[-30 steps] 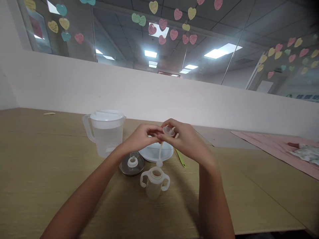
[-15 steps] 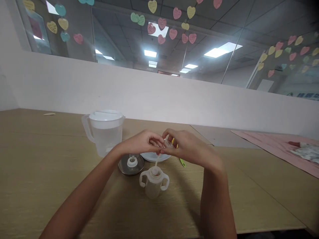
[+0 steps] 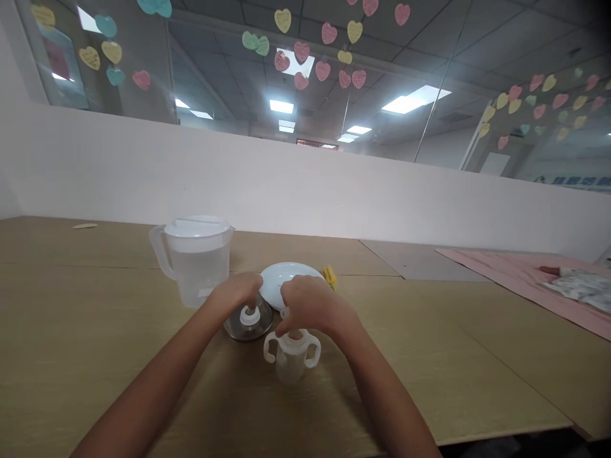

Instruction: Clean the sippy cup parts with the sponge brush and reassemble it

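The two-handled baby bottle (image 3: 291, 366) stands upright on the table with its neck uncovered. My right hand (image 3: 312, 304) is over the bottle's mouth, closed, with a small clear piece (image 3: 285, 313) showing at its fingertips; most of that piece is hidden. To the left, my left hand (image 3: 240, 289) reaches down with its fingers drawn together at the tip of a bottle nipple with a white collar (image 3: 249, 317). That nipple rests on a grey metal tray (image 3: 243, 334).
A lidded clear water pitcher (image 3: 198, 270) stands behind my left hand. Behind my right hand are a white plate (image 3: 277, 273) and a yellow item (image 3: 329, 277). A pink cloth (image 3: 487, 270) lies at the right, and a white wall (image 3: 286, 184) bounds the table's back.
My hands were together above the bottle around a clear piece, with a straw hanging to its mouth. They have separated and lowered: left to the nipple, right to the bottle's mouth.
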`<state>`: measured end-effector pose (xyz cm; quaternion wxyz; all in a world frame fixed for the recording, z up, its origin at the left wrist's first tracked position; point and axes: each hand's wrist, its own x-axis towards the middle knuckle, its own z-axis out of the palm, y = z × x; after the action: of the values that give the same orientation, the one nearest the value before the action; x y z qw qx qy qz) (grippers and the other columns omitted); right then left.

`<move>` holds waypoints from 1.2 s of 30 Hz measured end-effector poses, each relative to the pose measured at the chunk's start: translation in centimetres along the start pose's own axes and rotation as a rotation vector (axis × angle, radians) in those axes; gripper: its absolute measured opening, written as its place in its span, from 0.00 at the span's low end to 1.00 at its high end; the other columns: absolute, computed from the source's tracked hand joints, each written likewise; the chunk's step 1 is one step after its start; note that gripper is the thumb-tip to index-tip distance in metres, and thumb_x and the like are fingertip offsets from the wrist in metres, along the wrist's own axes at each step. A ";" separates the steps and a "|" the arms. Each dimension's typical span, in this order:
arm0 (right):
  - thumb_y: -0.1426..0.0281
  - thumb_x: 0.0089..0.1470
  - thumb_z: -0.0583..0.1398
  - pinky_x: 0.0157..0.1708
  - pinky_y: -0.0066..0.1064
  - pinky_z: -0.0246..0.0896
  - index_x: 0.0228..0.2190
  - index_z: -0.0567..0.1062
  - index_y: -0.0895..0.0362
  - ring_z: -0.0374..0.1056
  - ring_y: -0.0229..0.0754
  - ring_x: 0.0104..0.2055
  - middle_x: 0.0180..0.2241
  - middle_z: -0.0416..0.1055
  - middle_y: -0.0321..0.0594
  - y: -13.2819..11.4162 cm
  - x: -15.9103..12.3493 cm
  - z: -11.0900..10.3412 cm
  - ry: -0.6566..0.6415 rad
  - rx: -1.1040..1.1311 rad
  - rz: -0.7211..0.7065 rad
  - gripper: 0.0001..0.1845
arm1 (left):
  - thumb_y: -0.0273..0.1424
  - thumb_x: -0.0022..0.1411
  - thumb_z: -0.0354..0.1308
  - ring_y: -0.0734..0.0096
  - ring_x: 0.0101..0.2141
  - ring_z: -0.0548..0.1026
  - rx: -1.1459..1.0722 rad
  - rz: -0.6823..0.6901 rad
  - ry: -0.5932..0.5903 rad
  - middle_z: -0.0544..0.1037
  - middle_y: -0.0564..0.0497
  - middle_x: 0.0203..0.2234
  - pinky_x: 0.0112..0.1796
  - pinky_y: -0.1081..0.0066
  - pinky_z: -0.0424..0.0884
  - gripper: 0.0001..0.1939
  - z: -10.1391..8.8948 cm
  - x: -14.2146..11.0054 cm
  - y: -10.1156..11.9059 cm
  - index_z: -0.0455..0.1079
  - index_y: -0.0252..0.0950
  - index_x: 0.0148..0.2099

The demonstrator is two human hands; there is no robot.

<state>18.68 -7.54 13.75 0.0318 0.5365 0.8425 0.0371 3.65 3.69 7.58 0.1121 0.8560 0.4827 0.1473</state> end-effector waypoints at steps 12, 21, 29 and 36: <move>0.58 0.35 0.64 0.28 0.31 0.59 0.38 0.72 0.58 0.68 0.49 0.36 0.35 0.72 0.45 -0.1 0.1 0.5 -0.045 -0.027 -0.054 0.26 | 0.21 0.31 0.64 0.54 0.29 0.75 0.480 -0.151 -0.241 0.77 0.39 0.26 0.29 0.67 0.68 0.09 2.0 1.7 0.8 0.72 0.30 0.23; 0.62 0.37 0.63 0.31 0.32 0.59 0.43 0.70 0.55 0.68 0.49 0.39 0.37 0.72 0.45 0.8 1.7 1.5 -0.029 -0.043 -0.018 0.28 | 0.23 0.44 0.56 0.63 0.29 0.73 0.487 -0.124 -0.125 0.77 0.44 0.28 0.26 0.72 0.62 0.07 -3.0 -1.2 2.1 0.70 0.34 0.30; 0.59 0.35 0.65 0.34 0.33 0.56 0.47 0.65 0.56 0.66 0.49 0.42 0.41 0.69 0.46 3.0 2.9 2.5 0.202 0.248 0.027 0.35 | 0.30 0.54 0.49 0.69 0.27 0.70 0.260 0.068 0.233 0.74 0.50 0.27 0.24 0.74 0.57 0.05 -5.9 -3.5 4.5 0.65 0.37 0.31; 0.71 0.44 0.57 0.31 0.30 0.56 0.42 0.65 0.56 0.66 0.42 0.36 0.36 0.70 0.40 3.0 4.4 2.8 0.646 0.441 -0.067 0.19 | 0.32 0.62 0.43 0.67 0.29 0.72 0.224 0.214 0.375 0.74 0.49 0.30 0.26 0.73 0.61 0.08 -5.1 -4.6 8.0 0.62 0.36 0.36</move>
<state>19.75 -2.18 11.22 -0.3498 0.4636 0.8138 0.0209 5.89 -4.07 14.35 -0.0914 0.8670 0.4150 0.2604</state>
